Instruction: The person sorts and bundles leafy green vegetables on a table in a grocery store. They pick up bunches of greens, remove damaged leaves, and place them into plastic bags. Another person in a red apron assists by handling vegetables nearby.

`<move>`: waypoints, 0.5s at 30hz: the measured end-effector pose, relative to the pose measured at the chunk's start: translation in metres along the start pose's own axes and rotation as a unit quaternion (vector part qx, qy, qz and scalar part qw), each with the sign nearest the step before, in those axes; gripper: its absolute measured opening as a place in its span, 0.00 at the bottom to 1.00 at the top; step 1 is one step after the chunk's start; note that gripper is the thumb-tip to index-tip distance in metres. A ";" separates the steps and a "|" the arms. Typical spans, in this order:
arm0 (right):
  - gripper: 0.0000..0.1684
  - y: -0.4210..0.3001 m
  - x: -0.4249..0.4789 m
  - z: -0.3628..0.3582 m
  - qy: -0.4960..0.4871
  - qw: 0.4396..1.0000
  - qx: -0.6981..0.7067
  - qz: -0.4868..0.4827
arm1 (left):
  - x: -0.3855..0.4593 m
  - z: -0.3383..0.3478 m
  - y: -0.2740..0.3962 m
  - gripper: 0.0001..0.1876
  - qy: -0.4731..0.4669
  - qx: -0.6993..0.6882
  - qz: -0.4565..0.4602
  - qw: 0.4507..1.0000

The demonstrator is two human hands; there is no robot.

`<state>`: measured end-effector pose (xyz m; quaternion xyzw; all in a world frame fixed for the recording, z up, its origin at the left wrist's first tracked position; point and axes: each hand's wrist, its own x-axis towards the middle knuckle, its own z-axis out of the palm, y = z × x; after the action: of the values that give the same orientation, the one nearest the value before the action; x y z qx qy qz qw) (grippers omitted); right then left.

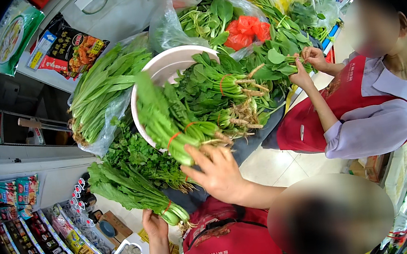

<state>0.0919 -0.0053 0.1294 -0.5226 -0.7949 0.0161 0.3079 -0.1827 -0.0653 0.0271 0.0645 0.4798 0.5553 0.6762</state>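
My left hand (155, 223) holds a bunch of leafy greens (131, 184) near its stem end, where a red band ties it. My right hand (218, 174) has its thumb and fingers at the stem base of another banded green bunch (177, 141); whether it grips is unclear. This bunch lies over the near rim of a pale round tub (137, 115), its leaf tips blurred. More bunches with red bands and pale roots (236, 85) fill the tub. Cilantro-like herbs (135, 153) lie between the tub and my left hand's bunch.
A co-worker in a red apron (312, 122) handles green stems (282, 59) at the right. Long leafy greens (108, 89) lie on plastic left of the tub. Behind it, a clear bag (166, 29) holds greens beside a red plastic bag (247, 31). Shelves of jars (52, 249) stand lower left.
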 end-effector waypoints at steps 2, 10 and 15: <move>0.17 -0.005 -0.008 0.002 -0.025 1.000 0.003 -0.002 | 0.002 0.009 -0.001 0.17 -0.004 0.004 0.009 1.000; 0.19 0.002 -0.009 -0.011 -0.041 0.996 0.083 0.018 | 0.005 0.025 -0.003 0.20 -0.014 0.012 -0.026 0.999; 0.17 0.049 0.014 -0.058 0.124 0.976 0.043 0.172 | 0.005 0.020 -0.004 0.19 -0.009 0.007 -0.023 1.000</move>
<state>0.1582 0.0112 0.1660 -0.6357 -0.6473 0.0373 0.4189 -0.1664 -0.0536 0.0320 0.0635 0.4790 0.5357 0.6925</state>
